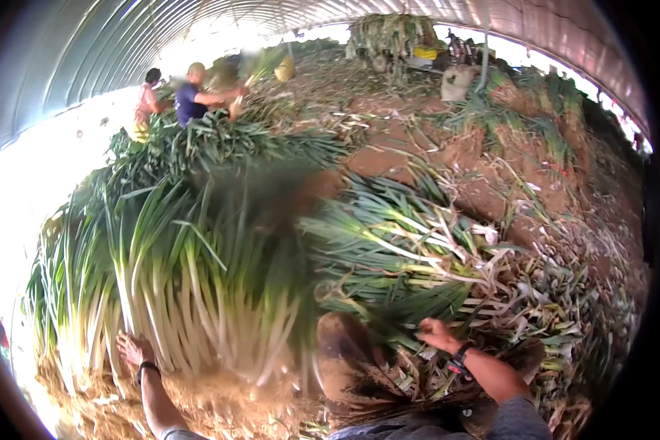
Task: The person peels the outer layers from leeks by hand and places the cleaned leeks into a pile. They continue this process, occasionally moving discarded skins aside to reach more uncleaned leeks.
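Long green onions (191,293) with white stems and green tops lie side by side in a big pile at the left, roots toward me. My left hand (133,350) rests on the white stems near the root end, its fingers spread. Over at the right, my right hand (438,335) has its fingers curled together beside my knee, above loose leaves; what it holds, if anything, is too small to name. Just beyond it lies a looser heap of onions (418,242), their pale ends pointing right.
Two people (191,99) work behind the pile at the upper left, one holding onions. Stripped leaves (557,308) cover the ground at the right. A sack (457,83) and more onion bundles (524,125) stand at the back right. My knee (345,352) is between my hands.
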Available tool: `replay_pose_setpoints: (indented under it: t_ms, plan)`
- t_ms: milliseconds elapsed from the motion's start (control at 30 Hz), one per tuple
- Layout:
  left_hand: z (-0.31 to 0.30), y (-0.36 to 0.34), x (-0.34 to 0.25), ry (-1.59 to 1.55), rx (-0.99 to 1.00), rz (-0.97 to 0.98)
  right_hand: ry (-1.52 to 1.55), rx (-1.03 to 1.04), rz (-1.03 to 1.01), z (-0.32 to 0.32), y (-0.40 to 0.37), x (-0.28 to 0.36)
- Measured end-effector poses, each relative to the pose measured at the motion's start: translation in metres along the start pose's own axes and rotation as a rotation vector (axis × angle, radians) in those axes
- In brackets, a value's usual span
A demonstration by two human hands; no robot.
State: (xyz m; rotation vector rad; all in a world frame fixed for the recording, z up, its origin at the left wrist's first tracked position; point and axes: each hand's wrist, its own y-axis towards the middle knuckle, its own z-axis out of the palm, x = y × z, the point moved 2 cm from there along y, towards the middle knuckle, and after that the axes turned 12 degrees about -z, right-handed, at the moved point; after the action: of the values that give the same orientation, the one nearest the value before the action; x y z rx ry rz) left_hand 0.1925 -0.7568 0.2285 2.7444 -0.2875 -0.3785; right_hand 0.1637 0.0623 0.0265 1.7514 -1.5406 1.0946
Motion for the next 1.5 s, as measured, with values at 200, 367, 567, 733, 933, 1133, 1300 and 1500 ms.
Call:
replay_pose_setpoints:
  t_ms: [200, 367, 567, 733, 933, 1133, 1300, 1500]
  plan:
    - [-0.006, -0.075, -0.091, -0.380, 0.186, 0.313, -0.099, 0.170, 0.057, 0.023, -0.004, -0.022]
    - [-0.015, -0.254, -0.197, -1.355, 0.972, 0.618, 0.094, 0.670, 0.210, 0.091, -0.043, -0.054]
    - [-0.158, -0.503, -0.276, -1.431, 1.757, 0.722, -0.062, 0.524, 0.074, 0.098, -0.032, -0.032]
    - [-0.187, -0.633, -0.310, -1.229, 2.252, 0.712, -0.012, 0.421, 0.100, 0.075, -0.025, -0.048]
    - [-0.135, -0.681, -0.311, -0.905, 2.308, 0.300, 0.093, 0.455, 0.129, 0.069, -0.023, -0.085]
    - [-0.113, -0.670, -0.366, -1.002, 1.712, 0.818, 0.146, 0.596, 0.166, 0.076, -0.033, -0.084]
    - [-0.134, -0.649, -0.371, -1.326, 2.028, 0.193, 0.131, 0.641, 0.201, 0.079, -0.056, -0.080]
    - [-0.127, -0.644, -0.338, -1.372, 2.204, 0.143, 0.188, 0.648, 0.348, 0.064, -0.067, -0.098]
